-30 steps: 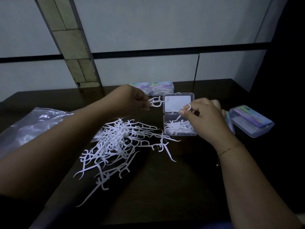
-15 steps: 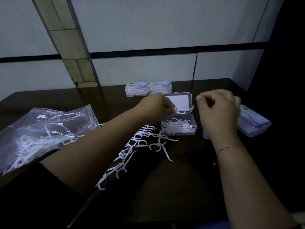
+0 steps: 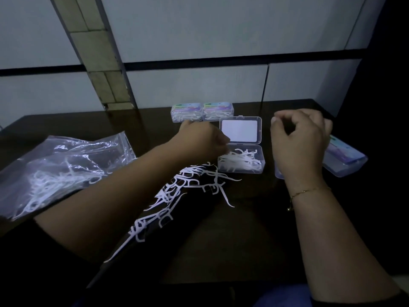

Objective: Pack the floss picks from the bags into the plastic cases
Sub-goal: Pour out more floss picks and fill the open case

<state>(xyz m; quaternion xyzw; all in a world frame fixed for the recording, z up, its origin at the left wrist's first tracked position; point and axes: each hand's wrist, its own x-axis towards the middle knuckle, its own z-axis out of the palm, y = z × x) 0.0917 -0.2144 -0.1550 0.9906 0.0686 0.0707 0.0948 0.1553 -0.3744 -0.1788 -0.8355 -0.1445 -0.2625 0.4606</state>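
- A crumpled clear plastic zip bag [image 3: 55, 169] lies at the far left of the dark wooden table [image 3: 243, 240], with white floss picks inside it, so that stock is not yet unpacked.
- A loose heap of white plastic floss picks [image 3: 177, 196] is spread on the table just beside the bag, partly under the left forearm; these too are left to pack.
- The left hand [image 3: 201, 142] sits at the left edge of the open case. Its fingers curl inward, but the fingertips are hidden, so I cannot tell whether they pinch a pick.
- Two shut clear cases with coloured labels [image 3: 202, 111] stand at the back, already filled; the print is too small to read.
- The open clear plastic case [image 3: 241, 161] has its lid up and holds a layer of picks, judged only partly full.
- The right hand [image 3: 298, 140] hovers right of that case, fingers loosely curled and holding nothing visible.
- Another shut labelled case [image 3: 343, 158] lies at the far right, partly behind the right hand; its label is illegible.
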